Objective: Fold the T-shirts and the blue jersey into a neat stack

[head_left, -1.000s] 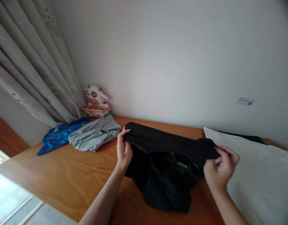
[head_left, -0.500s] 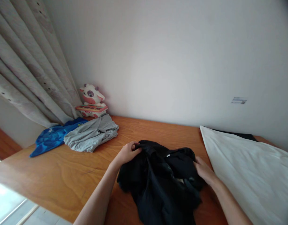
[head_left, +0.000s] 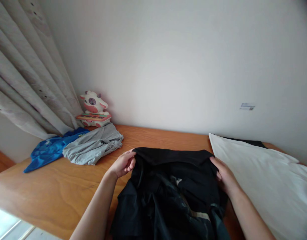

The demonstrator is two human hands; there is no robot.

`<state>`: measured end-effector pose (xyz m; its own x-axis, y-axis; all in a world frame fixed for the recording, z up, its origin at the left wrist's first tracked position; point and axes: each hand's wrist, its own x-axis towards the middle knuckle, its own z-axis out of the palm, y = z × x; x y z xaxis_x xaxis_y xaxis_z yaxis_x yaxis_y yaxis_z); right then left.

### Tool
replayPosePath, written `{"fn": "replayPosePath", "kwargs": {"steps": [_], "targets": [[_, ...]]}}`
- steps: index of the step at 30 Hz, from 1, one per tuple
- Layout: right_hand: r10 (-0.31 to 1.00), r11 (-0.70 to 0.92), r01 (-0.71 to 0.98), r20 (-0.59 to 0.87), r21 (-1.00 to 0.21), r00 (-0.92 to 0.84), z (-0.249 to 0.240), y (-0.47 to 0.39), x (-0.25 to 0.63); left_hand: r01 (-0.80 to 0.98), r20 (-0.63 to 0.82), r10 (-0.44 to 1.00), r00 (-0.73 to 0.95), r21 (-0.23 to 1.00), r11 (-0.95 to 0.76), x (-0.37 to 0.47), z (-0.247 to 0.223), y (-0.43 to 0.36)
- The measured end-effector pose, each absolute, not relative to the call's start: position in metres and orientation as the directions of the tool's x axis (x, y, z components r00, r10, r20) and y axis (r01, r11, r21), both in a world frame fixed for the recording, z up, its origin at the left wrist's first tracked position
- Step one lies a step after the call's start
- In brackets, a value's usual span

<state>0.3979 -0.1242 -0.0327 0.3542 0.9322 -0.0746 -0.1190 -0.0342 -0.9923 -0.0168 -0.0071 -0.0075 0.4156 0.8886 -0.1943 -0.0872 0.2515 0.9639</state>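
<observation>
Both hands now draw the far edge of the black garment (head_left: 173, 186) out nearly straight from left to right; half a second earlier it lay bunched between them. The right hand (head_left: 224, 175) has shifted to the far right corner of the garment, and the left hand (head_left: 122, 163) now has the far left corner.

Condition of the fingers: those of the left hand are closed, gripping the corner between thumb and fingertips. Those of the right hand are also closed on the cloth, partly hidden behind it. The garment is at the near middle of the counter (head_left: 56, 190), its nearer part hanging in loose folds, with a pale strip visible on the right side. Whether the held edge touches the counter cannot be told.

On the far left, a blue cloth (head_left: 50, 148) lies partly under a crumpled grey cloth (head_left: 93, 145). Just beyond these, a cow toy (head_left: 95, 108) with a keyboard stands upright near the wall (head_left: 168, 66), beside the patterned curtain (head_left: 26, 66). To the right of the garment, a white cloth (head_left: 263, 180) is spread out; a dark cloth (head_left: 253, 142) shows past its far edge. A small label (head_left: 247, 106) is on the wall at right.
</observation>
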Motion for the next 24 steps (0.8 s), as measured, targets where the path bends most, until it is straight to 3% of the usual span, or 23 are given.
{"fn": "replayPosePath", "kwargs": {"steps": [4,5,6,7,9,11,13,15,17,20,22,24], "targets": [[0.954,-0.281,-0.134,-0.261,-0.95,-0.15,-0.051,-0.148,0.424,0.162,-0.303,0.458,0.836,0.933,0.322,-0.034,-0.003,-0.019],[0.937,-0.307,-0.114,-0.279,-0.945,-0.212,-0.052,-0.15,0.427,0.152,-0.273,0.437,0.857,0.944,0.292,-0.033,-0.001,-0.019],[0.938,-0.295,-0.105,-0.267,-0.95,-0.221,-0.052,-0.149,0.426,0.08,-0.199,0.522,0.829,0.967,0.241,-0.028,0.001,-0.018],[0.96,-0.237,-0.109,-0.216,-0.965,-0.176,-0.049,-0.145,0.422,-0.027,-0.083,0.673,0.735,0.988,0.151,-0.022,0.002,-0.015],[0.999,0.02,-0.101,0.014,-0.995,0.052,-0.04,-0.132,0.409,-0.164,0.185,0.924,0.335,0.977,-0.137,-0.006,0.006,-0.007],[0.934,0.212,0.008,0.205,-0.977,0.293,-0.033,-0.116,0.393,-0.057,0.367,0.927,-0.081,0.926,-0.372,0.006,0.007,0.001],[0.879,0.225,0.139,0.262,-0.964,0.399,-0.032,-0.105,0.382,0.143,0.434,0.871,-0.229,0.901,-0.41,0.011,0.006,0.005],[0.875,0.167,0.294,0.279,-0.941,0.396,-0.039,-0.1,0.378,0.315,0.379,0.919,-0.11,0.89,-0.33,0.011,0.002,0.004],[0.884,0.126,0.497,0.324,-0.859,0.336,-0.05,-0.1,0.377,0.491,0.25,0.962,0.112,0.827,-0.273,0.011,-0.002,-0.002],[0.894,0.096,0.773,0.396,-0.627,0.21,-0.068,-0.1,0.378,0.719,0.137,0.928,0.348,0.597,-0.357,0.017,-0.008,-0.015],[0.903,0.074,0.871,0.403,-0.486,0.148,-0.076,-0.1,0.378,0.786,0.095,0.898,0.429,0.451,-0.423,0.022,-0.014,-0.021],[0.909,0.058,0.917,0.401,-0.394,0.115,-0.082,-0.098,0.377,0.812,0.046,0.886,0.462,0.381,-0.443,0.025,-0.019,-0.024]]}}
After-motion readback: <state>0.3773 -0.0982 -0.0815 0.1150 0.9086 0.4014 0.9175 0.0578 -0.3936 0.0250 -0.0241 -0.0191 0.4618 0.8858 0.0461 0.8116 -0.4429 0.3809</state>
